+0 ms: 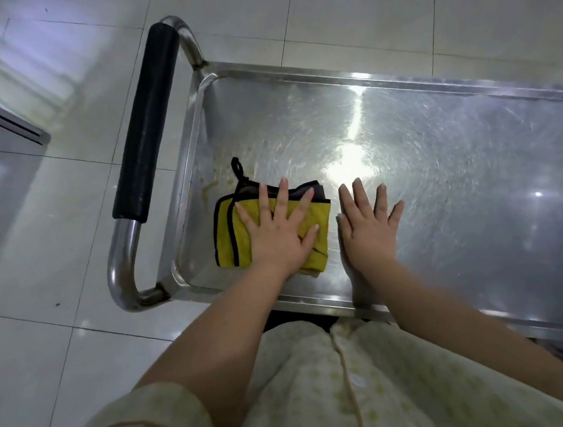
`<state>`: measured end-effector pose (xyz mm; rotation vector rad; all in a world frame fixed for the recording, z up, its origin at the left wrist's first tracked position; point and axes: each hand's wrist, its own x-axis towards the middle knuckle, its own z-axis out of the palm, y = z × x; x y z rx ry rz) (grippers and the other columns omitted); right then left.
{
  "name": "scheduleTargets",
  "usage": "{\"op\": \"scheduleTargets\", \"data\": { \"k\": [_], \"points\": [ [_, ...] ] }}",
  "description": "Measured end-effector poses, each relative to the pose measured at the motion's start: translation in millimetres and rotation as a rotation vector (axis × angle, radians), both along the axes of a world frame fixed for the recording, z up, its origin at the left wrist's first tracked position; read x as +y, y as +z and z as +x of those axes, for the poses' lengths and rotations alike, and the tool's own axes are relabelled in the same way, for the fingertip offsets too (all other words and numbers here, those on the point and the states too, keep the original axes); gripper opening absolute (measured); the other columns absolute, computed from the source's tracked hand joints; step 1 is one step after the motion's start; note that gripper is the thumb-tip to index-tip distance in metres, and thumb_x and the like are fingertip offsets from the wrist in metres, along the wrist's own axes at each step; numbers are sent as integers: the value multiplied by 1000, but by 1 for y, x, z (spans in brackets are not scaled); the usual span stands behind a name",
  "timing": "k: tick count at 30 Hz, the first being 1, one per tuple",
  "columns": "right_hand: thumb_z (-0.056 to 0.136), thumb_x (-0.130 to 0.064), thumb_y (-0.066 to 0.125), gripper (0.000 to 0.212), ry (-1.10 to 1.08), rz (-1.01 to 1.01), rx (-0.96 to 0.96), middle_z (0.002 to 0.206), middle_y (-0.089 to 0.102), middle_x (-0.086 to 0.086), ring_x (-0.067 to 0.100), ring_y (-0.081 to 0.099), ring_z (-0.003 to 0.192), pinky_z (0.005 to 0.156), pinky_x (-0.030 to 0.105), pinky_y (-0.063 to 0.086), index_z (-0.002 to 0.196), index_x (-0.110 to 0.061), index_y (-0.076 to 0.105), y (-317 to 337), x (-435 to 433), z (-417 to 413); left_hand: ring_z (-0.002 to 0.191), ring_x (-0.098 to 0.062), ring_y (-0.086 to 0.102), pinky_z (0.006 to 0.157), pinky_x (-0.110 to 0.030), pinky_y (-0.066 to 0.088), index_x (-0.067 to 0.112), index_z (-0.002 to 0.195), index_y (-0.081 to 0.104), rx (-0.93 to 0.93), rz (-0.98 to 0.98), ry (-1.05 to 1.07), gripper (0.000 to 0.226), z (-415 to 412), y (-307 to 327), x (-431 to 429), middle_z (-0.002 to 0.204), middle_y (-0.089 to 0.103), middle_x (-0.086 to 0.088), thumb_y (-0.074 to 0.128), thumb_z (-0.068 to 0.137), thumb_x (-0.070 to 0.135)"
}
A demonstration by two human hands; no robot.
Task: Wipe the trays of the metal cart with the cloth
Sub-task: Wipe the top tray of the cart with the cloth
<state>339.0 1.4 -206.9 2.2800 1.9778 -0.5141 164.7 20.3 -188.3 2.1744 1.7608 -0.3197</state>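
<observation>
As my splayed left hand [281, 239] pressed the folded yellow cloth [231, 240], right hand [369, 234] flat and spread-fingered on the steel tray [440, 163], I feared folds bunching; smears [210, 187] missed.

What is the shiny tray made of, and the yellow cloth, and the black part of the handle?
The tray looks like steel: silvery, with glare and fine swirl scratches. The yellow cloth seems a soft, fuzzy fabric, maybe microfibre, matte with black edging. The black grip is probably foam or rubber: dull, sleeved over the shiny tube.
</observation>
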Motion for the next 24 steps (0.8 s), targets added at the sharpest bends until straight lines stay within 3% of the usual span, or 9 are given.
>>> {"op": "scheduleTargets", "data": {
  "k": [7, 11, 16, 18, 21, 24],
  "points": [
    [101, -54, 17, 58, 17, -7, -54, 164, -10, -8, 36, -19, 148, 114, 63, -15, 154, -42, -4, -1, 3, -8, 149, -31, -14, 108, -74, -7, 53, 150, 0, 18, -11, 89, 66, -46, 7, 50, 164, -9, 10, 19, 90, 73],
    [99, -59, 16, 60, 25, -22, -73, 164, -13, -7, 37, -22, 147, 112, 67, -13, 153, -46, -7, -3, 3, -7, 149, -33, -13, 109, -73, -7, 52, 151, 3, -14, 24, 51, 62, -51, 5, 20, 164, -8, 9, 15, 93, 70],
    [99, -57, 16, 61, 31, -13, -76, 165, -9, -4, 37, -21, 147, 113, 68, -9, 155, -42, -3, -1, -3, -11, 149, -35, 11, 109, -73, 6, 39, 146, 39, -5, 62, 33, 59, -82, -4, -41, 165, 6, 8, 21, 95, 63],
    [99, -57, 14, 61, 38, -19, -90, 165, -11, -3, 36, -23, 147, 113, 67, -10, 155, -42, -5, 0, -3, -11, 150, -34, 3, 109, -72, -4, 43, 151, 26, 14, 39, 70, 59, -80, -3, -41, 163, -6, 11, 16, 96, 63],
    [99, -57, 13, 61, 46, -31, -88, 164, -12, -3, 36, -24, 146, 113, 67, -10, 155, -41, -5, 1, -2, -9, 146, -28, -27, 104, -70, -22, 53, 146, -13, 11, 54, 83, 52, -66, 2, -21, 157, -26, 13, 6, 98, 60],
    [99, -56, 12, 61, 49, -28, -87, 164, -10, -3, 36, -25, 146, 113, 67, -11, 155, -41, -4, 0, -1, -9, 144, -31, -29, 106, -70, -20, 52, 145, -16, 2, 78, 1, 50, -53, 10, 9, 159, -25, 9, 6, 100, 52]
  ]
}}
